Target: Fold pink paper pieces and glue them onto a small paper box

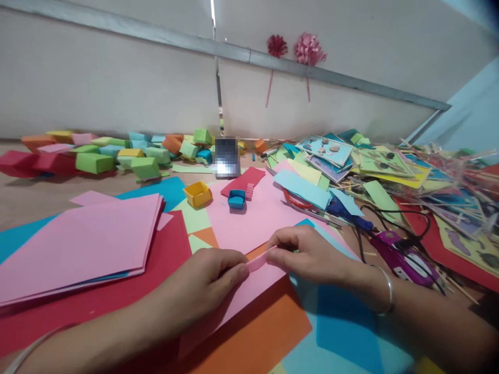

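My left hand (202,288) and my right hand (307,254) both pinch a folded pink paper strip (258,261) at the near middle of the table. The strip is the folded edge of a pink sheet (249,293) that lies over an orange sheet (265,337). Fingers of both hands are closed on the fold, thumbs pressing it. A silver bangle sits on my right wrist.
A stack of pink sheets (78,244) lies at the left on red paper (97,306). Small yellow (197,193) and blue paper boxes (236,198) stand behind. Several folded paper blocks (93,162) line the wall. Cards, sticks, scissors (312,205) and a purple glue gun (401,259) crowd the right.
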The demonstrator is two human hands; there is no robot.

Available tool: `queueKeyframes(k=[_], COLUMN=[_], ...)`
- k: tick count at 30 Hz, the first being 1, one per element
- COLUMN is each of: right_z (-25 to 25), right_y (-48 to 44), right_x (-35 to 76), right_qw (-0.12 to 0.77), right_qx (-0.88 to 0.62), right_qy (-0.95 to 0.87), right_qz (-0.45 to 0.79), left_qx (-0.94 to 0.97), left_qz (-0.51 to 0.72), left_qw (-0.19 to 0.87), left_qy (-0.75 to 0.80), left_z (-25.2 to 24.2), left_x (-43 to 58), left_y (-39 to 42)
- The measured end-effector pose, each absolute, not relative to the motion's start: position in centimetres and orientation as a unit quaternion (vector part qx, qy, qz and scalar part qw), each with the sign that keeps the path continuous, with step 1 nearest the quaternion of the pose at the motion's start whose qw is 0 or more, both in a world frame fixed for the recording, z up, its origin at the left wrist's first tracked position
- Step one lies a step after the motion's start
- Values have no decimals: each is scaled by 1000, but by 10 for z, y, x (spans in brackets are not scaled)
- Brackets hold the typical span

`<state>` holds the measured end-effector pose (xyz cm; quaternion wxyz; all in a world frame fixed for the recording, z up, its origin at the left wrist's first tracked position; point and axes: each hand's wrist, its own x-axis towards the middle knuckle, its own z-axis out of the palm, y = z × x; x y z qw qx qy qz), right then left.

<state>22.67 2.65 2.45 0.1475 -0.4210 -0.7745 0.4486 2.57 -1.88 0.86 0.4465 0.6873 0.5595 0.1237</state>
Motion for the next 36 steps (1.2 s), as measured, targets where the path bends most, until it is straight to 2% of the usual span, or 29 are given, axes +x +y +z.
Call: queueKeyframes(k=[7,13,17,20,25,28,32,36], right_z=[27,19,17,15,6,7,16,20], right_y=[30,27,28,28,22,21,26,31], right_x=[229,228,229,230,227,226,230,233], right_qw=[127,165,157,152,197,213,191,173], right_qx=[-418,-376,-374,-327,-222,-218,-274,-281], right_qy=[-791,-820,-832,-876,-935,-924,-885,-881], right_qz=[428,400,379,320,196,231,326,339], left_qx=[694,694,694,698,714,709,663,636], left_qz=[108,96,98,96,94,97,94,92], left_qw=[435,428,432,426,409,437,502,544], left_qy=[564,572,568,568,560,545,548,540], left_z=[5,7,9,8,5,10,21,24], left_x=[23,25,26,26,28,28,24,20], left_y=[-17,-19,-20,-21,-23,-23,-18,-13])
